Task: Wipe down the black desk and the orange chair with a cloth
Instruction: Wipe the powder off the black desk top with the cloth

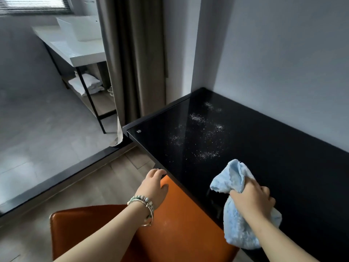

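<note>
Head view: glossy black bench (273, 148) at right, orange leather chair (179, 224) lower centre, fluffy light-blue cloth (236, 231) clamped in the fingers of the right hand (253, 199), which is nearer than the left hand (153, 186), fingers loosely bent at the bench edge, to the white specks (204, 133) up-frame.

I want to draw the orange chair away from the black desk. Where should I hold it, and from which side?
Probably the rounded edge nearest the person, on the orange chair, taken from above with the left hand. That edge stands free of the black desk; the right hand grips the cloth.
</note>
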Available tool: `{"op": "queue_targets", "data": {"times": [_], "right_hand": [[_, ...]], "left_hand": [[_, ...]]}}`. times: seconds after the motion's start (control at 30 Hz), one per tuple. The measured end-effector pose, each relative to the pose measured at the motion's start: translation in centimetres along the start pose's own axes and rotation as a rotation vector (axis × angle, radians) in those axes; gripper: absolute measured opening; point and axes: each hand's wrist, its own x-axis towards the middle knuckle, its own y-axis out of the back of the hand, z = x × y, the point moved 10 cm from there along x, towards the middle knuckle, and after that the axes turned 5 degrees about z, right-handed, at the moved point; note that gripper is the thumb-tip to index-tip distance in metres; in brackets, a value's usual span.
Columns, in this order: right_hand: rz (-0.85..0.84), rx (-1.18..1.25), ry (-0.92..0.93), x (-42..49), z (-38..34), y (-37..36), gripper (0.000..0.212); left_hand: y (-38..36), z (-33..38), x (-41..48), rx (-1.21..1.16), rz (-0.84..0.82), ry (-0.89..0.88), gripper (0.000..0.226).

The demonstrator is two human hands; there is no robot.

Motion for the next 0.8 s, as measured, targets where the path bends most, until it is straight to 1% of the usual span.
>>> {"op": "queue_targets", "data": {"times": [0.1,0.2,0.23,0.27,0.3,0.33,0.37,0.43,0.5,0.57,0.6,0.67,0.7,0.73,0.8], "right_hand": [[0.048,0.011,0.003,3.4,-0.8,-0.4,0.007],[0.085,0.008,-0.107,7.7,0.2,-0.6,0.004],[0.071,-0.008,-0.157,8.9,0.8,-1.0,0.007],[0.037,-0.034,-0.203,9.9,1.3,-1.7,0.015],[-0.002,-0.076,-0.23,10.5,1.2,-2.6,0.026],[-0.035,-0.133,-0.217,10.7,0.4,-3.5,0.034],[-0.049,-0.194,-0.149,10.8,-1.3,-4.5,0.037],[-0.072,-0.238,0.087,9.9,-6.2,-6.7,0.037],[-0.123,-0.155,0.296,8.3,-10.8,-8.3,0.036],[-0.184,-0.017,0.396,7.4,-13.2,-8.8,0.038],[-0.179,0.039,0.406,8.0,-13.4,-8.2,0.04],[-0.048,0.059,0.357,11.2,-11.7,-5.7,0.04],[0.026,0.025,0.307,13.6,-9.9,-4.5,0.038],[0.052,-0.022,0.231,16.3,-7.7,-3.5,0.036],[-0.025,-0.108,0.045,20.5,-3.5,-2.9,0.032]], "left_hand": [[-0.8,0.6,2.3,-0.025,0.003,0.021,0.041],[-1.3,1.0,5.1,-0.051,0.045,0.027,0.04],[-1.6,0.9,6.0,-0.057,0.055,0.04,0.04],[-2.1,0.8,6.7,-0.056,0.06,0.056,0.04],[-2.5,0.7,7.4,-0.05,0.063,0.069,0.04],[-3.0,0.8,8.0,-0.043,0.064,0.078,0.04],[-3.3,0.8,8.7,-0.038,0.066,0.087,0.04],[-3.7,1.1,9.9,-0.024,0.084,0.12,0.04],[-3.4,1.3,10.9,-0.002,0.13,0.168,0.039],[-2.7,1.5,11.9,0.018,0.189,0.194,0.04],[-2.4,1.6,12.4,0.028,0.21,0.189,0.04],[-2.2,2.2,13.7,0.06,0.219,0.149,0.041],[-2.4,2.6,14.3,0.073,0.211,0.128,0.041],[-2.6,3.1,14.9,0.081,0.202,0.113,0.042],[-3.5,4.3,15.6,0.094,0.172,0.083,0.043]]}}
